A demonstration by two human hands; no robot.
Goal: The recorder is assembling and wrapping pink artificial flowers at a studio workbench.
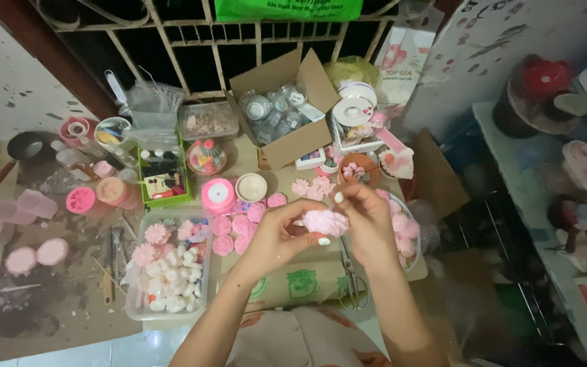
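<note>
A clear plastic tub (168,309) of pink and white pieces is sitting at the left. Beside it, the left hand (276,234) is pinching a ruffled pink flower (326,221), held above the cardboard; the right hand (369,219) is gripping its other side, scissors (352,278) lying underneath.

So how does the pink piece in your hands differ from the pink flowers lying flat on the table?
The pink piece is pinched between the left hand and right hand, held above the table; the flat flowers lie loose in rows. The held piece looks puffier and paler; the flat flowers look darker. Both are pink and similar in size.
</note>
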